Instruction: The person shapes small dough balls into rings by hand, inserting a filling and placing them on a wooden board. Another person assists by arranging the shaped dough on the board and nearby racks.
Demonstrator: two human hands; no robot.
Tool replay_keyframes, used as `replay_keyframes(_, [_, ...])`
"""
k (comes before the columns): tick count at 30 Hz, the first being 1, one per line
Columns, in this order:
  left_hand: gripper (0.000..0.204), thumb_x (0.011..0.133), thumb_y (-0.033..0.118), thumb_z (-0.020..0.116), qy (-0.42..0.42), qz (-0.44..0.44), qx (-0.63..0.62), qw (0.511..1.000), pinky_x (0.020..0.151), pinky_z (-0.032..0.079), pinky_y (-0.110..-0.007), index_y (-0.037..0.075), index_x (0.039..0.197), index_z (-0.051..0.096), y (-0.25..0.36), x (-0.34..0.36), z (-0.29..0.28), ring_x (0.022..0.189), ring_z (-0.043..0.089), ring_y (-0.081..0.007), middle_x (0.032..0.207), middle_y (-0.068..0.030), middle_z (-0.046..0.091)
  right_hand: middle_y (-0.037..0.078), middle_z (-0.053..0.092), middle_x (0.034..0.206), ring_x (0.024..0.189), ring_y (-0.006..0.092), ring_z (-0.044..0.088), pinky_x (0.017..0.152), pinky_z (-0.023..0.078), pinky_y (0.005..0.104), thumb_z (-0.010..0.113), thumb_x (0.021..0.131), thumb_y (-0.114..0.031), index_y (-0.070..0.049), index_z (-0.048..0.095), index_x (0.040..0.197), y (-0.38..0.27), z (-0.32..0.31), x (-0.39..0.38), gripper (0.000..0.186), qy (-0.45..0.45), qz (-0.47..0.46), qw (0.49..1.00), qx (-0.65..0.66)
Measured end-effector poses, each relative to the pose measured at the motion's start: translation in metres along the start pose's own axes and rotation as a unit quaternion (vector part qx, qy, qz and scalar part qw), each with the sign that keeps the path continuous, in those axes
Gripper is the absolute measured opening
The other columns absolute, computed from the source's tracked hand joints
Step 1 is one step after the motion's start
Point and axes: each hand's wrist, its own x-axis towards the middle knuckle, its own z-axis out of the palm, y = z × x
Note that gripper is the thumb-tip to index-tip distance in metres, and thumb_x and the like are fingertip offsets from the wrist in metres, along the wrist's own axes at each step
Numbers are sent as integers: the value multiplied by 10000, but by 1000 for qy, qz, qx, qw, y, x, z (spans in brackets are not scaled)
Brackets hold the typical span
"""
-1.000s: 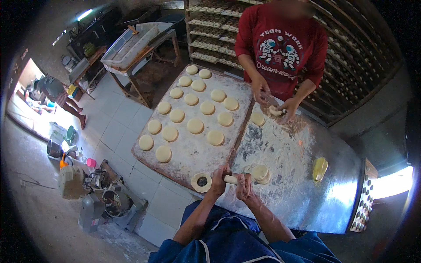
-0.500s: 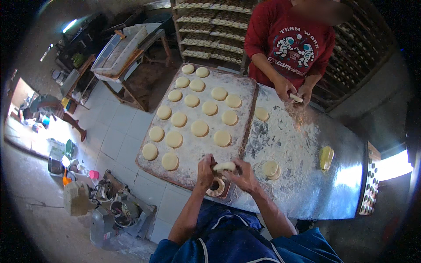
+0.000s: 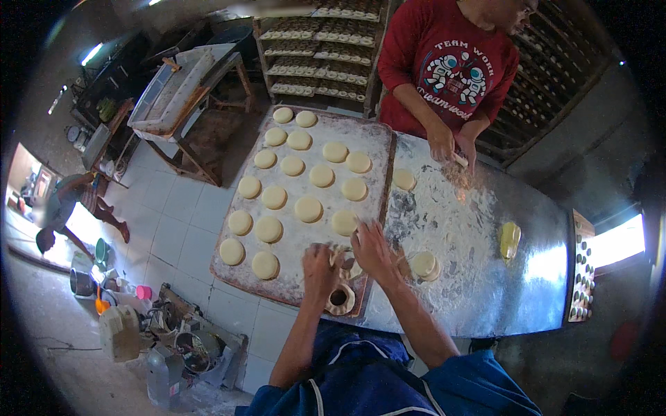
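Over the near edge of the floured board (image 3: 305, 239), my left hand (image 3: 321, 274) is closed at a pale piece of dough (image 3: 352, 267), partly hidden between my hands. My right hand (image 3: 373, 251) has its fingers stretched out, fingertips beside the nearest right-hand dough disc (image 3: 343, 223). I cannot tell whether they touch it. Below my hands sits a small floury bowl (image 3: 340, 299) with something dark inside. Several round, flat dough discs (image 3: 308, 209) lie in rough rows across the board.
A co-worker in red works dough with both hands (image 3: 454, 147) across the metal table (image 3: 465, 291). Stacked dough discs (image 3: 424, 265) and a yellow packet (image 3: 510, 240) lie there. Behind stands a tray rack (image 3: 316, 52); machinery (image 3: 194, 347) is low left. Another person (image 3: 69, 201) bends at far left.
My right hand has left the dough held between both hands and opened toward the disc above it. My left hand stays low. The whole view has shifted slightly; the person at far left bends down.
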Motion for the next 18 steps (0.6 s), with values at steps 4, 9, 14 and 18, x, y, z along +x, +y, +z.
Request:
replay_keyframes(4, [410,854,185,615,166,-129,248,946,932,393,-545,28,1228,551,-44,-19,-38,1131,496,-418,1207,-234,561,266,571,1188,1145,427,529,944,453,507,591,849,-177,52,563,1148,11,37,46,378,-33,-37,999,-11])
replay_keyframes(9, [442,791,209,697,13,-118,279,953,883,409,-532,2,1150,542,-109,-37,-85,1047,516,-404,1063,-229,579,230,624,1067,1021,384,604,836,502,535,626,781,-195,1,594,1065,2,32,63,346,-222,141,964,39])
replay_keyframes(14, [362,780,129,723,-63,-237,118,962,839,437,-464,-13,1037,510,-64,-17,-101,938,538,-358,981,-186,564,203,662,946,892,387,649,767,516,476,715,745,-172,-45,588,1046,7,-4,29,350,-104,70,970,210])
replay_keyframes(18, [338,802,77,711,-32,-211,-85,973,789,481,-395,5,1049,493,10,-2,-76,880,576,-286,948,-150,553,157,671,950,889,371,652,756,514,453,729,781,-224,-70,603,1074,61,-65,-24,354,-25,130,943,306])
